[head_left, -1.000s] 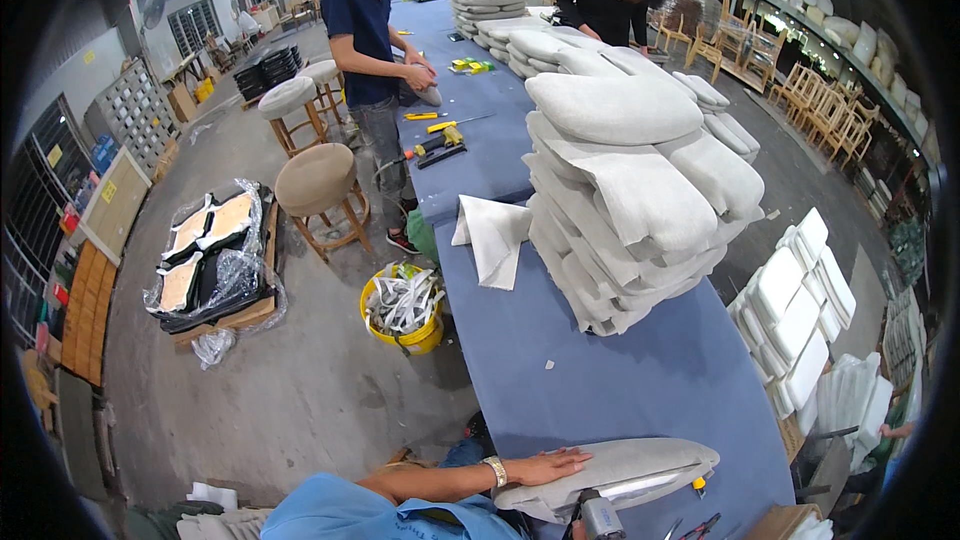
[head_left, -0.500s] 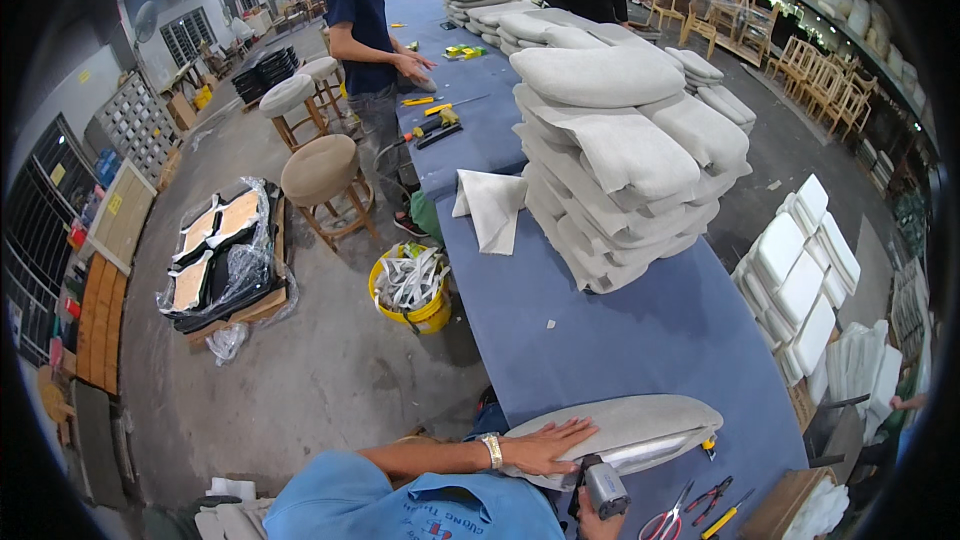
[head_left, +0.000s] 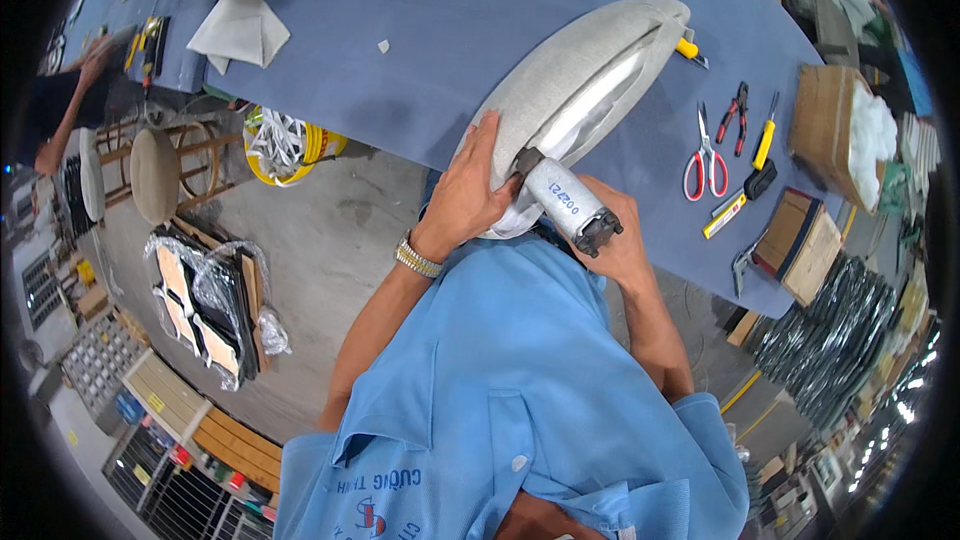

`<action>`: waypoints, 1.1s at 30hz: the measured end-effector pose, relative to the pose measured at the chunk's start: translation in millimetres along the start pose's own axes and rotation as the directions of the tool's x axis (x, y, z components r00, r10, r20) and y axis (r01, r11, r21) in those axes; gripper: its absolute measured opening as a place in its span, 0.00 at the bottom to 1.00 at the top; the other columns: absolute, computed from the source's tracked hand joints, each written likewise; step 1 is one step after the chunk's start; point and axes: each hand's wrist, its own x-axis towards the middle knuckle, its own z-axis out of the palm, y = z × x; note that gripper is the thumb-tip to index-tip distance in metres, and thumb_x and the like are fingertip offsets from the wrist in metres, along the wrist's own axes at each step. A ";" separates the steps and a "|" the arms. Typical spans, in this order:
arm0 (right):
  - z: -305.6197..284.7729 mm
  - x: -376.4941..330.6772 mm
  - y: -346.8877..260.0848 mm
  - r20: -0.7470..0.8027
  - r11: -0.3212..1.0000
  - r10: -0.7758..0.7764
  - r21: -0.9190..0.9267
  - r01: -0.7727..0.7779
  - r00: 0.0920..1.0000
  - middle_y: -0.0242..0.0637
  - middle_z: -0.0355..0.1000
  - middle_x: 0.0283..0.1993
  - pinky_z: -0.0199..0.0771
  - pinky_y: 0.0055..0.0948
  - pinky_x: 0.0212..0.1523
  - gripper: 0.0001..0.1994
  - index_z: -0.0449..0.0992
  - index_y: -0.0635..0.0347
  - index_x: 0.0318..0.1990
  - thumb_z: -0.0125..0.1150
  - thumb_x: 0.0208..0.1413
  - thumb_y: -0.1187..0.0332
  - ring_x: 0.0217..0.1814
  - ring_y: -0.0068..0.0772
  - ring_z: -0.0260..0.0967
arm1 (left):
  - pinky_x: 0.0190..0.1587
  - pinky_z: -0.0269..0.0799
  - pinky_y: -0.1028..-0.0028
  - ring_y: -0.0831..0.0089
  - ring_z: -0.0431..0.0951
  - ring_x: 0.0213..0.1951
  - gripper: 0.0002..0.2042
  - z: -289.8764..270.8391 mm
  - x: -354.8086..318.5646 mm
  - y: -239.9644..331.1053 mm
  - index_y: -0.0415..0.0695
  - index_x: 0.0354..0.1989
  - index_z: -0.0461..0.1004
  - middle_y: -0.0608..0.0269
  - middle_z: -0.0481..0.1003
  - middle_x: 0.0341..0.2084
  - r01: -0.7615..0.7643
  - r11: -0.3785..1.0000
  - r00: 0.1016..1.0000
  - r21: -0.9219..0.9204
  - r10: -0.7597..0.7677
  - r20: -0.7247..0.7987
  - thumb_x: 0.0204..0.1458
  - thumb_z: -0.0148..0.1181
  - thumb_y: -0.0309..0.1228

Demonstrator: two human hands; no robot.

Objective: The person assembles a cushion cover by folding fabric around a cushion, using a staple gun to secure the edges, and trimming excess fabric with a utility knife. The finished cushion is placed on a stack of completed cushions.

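Note:
A grey fabric-covered cushion (head_left: 540, 90) lies tilted at the table's near edge, its folded-in cover leaving a strip of white lining or padding bare. My left hand (head_left: 468, 190), with a metal watch at the wrist, grips the cushion's near end, fingers over the grey fabric. In my right hand (head_left: 617, 230) is a staple gun (head_left: 570, 202) with a silver body and black end cap; its nose meets the fabric edge beside my left thumb. Most of the right fingers are hidden behind the tool. A yellow-handled cutter (head_left: 690, 48) pokes out by the cushion's far tip.
Red-handled scissors (head_left: 705, 160), red pliers (head_left: 735, 120), a yellow-handled pointed tool (head_left: 766, 140) and a yellow knife (head_left: 728, 218) lie to the right. Beyond them stands a carton (head_left: 825, 125) with white stuffing. A yellow bucket (head_left: 325, 145) of strips stands left; a co-worker's arm (head_left: 75, 105) shows far left.
My view has tipped down and turned. The cushion now slants away from me. My left hand has gone from lying flat on it to gripping its near end, and the staple gun meets the fabric there.

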 end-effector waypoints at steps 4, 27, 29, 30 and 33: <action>-2.1 -9.2 4.2 0.024 0.999 -0.044 -0.020 0.045 0.999 0.50 0.80 0.46 0.79 0.41 0.46 0.24 0.79 0.65 0.49 0.71 0.40 0.68 0.46 0.55 0.79 | 0.73 0.56 0.55 0.38 0.53 0.74 0.45 7.1 -1.2 -8.3 0.35 0.76 0.45 0.36 0.54 0.73 -0.034 0.999 0.999 0.022 0.035 -0.012 0.53 0.65 0.29; -1.4 -25.1 -5.8 0.127 0.986 0.055 -0.163 -0.034 0.990 0.51 0.78 0.41 0.77 0.42 0.43 0.22 0.78 0.66 0.45 0.69 0.39 0.68 0.42 0.59 0.77 | 0.69 0.58 0.39 0.42 0.50 0.76 0.47 23.7 -10.3 -0.6 0.37 0.77 0.45 0.42 0.49 0.76 -0.034 0.994 0.998 0.107 0.041 -0.057 0.49 0.68 0.24; 2.6 -22.7 -5.8 0.083 0.988 -0.023 -0.153 0.035 0.996 0.51 0.78 0.41 0.77 0.42 0.43 0.22 0.78 0.66 0.45 0.69 0.39 0.68 0.43 0.59 0.77 | 0.69 0.58 0.39 0.42 0.51 0.76 0.47 29.7 -11.4 -2.5 0.37 0.77 0.44 0.42 0.49 0.76 -0.028 0.991 0.997 0.131 0.036 -0.064 0.49 0.67 0.23; 4.8 -20.5 -5.7 0.061 0.986 -0.061 -0.150 0.070 0.996 0.51 0.79 0.41 0.77 0.42 0.43 0.22 0.78 0.66 0.45 0.69 0.39 0.68 0.43 0.60 0.77 | 0.69 0.59 0.39 0.43 0.51 0.76 0.47 30.8 -10.9 -3.4 0.37 0.77 0.44 0.43 0.49 0.76 -0.024 0.990 0.997 0.142 0.034 -0.067 0.49 0.66 0.22; 9.9 -22.8 -3.6 0.048 0.991 0.091 -0.101 -0.086 0.995 0.51 0.79 0.42 0.77 0.43 0.44 0.22 0.78 0.66 0.46 0.69 0.39 0.68 0.44 0.60 0.77 | 0.70 0.58 0.39 0.43 0.51 0.76 0.47 32.0 -5.4 -6.7 0.37 0.77 0.44 0.43 0.50 0.76 -0.032 0.997 0.993 0.068 0.039 -0.109 0.48 0.66 0.21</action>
